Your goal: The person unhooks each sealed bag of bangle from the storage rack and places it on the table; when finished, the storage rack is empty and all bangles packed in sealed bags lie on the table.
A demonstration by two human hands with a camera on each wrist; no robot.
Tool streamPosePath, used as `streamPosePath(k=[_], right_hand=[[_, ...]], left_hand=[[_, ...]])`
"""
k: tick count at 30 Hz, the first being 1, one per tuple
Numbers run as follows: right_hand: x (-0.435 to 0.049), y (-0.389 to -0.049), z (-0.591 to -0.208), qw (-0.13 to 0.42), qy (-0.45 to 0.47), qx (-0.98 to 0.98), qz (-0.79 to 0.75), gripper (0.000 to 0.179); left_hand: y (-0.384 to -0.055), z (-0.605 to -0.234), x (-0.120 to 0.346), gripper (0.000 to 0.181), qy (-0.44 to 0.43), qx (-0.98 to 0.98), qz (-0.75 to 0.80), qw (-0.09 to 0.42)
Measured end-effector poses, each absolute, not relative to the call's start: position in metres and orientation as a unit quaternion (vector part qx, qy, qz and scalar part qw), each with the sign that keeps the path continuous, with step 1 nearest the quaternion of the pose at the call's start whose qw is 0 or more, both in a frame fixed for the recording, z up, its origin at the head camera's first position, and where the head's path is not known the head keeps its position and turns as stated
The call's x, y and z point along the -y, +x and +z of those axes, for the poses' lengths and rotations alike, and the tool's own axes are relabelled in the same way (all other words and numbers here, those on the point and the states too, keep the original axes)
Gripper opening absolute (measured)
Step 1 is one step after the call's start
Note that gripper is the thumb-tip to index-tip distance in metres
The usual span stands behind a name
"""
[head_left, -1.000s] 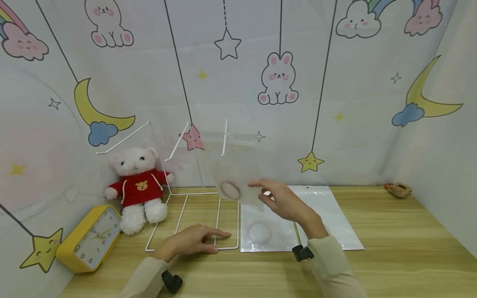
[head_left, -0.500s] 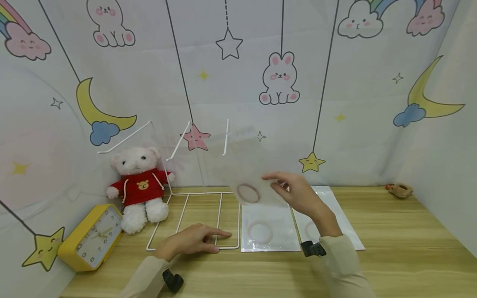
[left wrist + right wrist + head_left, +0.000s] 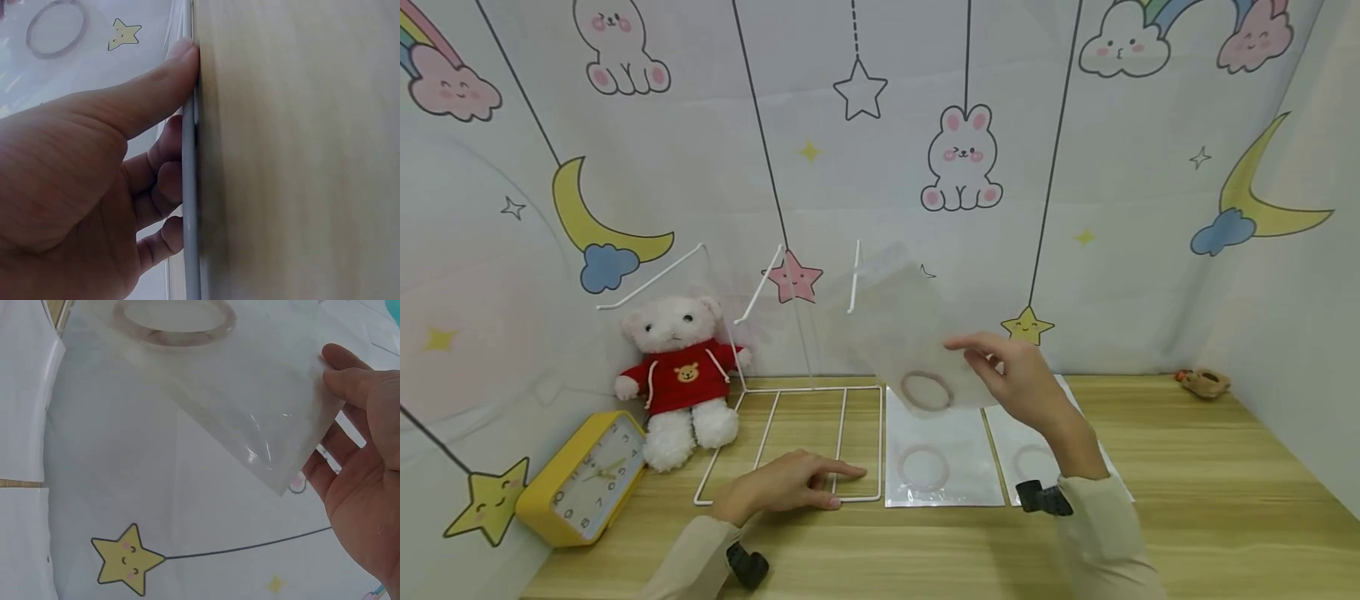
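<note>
In the head view my right hand [image 3: 1037,387] pinches the right edge of a translucent plastic bag [image 3: 898,321], raised and tilted. A pinkish bangle [image 3: 927,407] lies low inside it. The bag's upper part overlaps the rightmost hook [image 3: 853,283] of a white wire display rack [image 3: 881,442]. Thumb and index finger on the bag's edge show in the right wrist view. At the rack's base, my left hand [image 3: 786,486] holds the front rail [image 3: 190,250], thumb on one side and curled fingers on the other. Its index finger points right.
Two white-backed bags, the nearer one [image 3: 955,487] and its neighbour [image 3: 1017,425], lie side by side right of the rack, each with a ring. A plush bear [image 3: 681,379] and a yellow clock [image 3: 580,483] stand left; a small wooden item [image 3: 1202,382] lies back right.
My right hand has moved right with the bag and bangle, and the bag has tilted more. The left hand has stayed on the rack's base.
</note>
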State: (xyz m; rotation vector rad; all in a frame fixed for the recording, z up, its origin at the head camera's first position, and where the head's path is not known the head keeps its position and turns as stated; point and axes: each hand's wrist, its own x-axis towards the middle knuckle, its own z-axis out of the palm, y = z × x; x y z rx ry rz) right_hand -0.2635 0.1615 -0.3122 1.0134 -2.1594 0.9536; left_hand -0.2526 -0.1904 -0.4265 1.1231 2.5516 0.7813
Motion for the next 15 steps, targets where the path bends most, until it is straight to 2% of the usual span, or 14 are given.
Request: streamPosePath(k=[15], right_hand=[[-0.175,-0.251,-0.297,0.323,0.385,0.777,0.379,0.033]], left_hand=[[-0.252,-0.425,0.190,0.046,0.379,-0.877,0.269,0.127]])
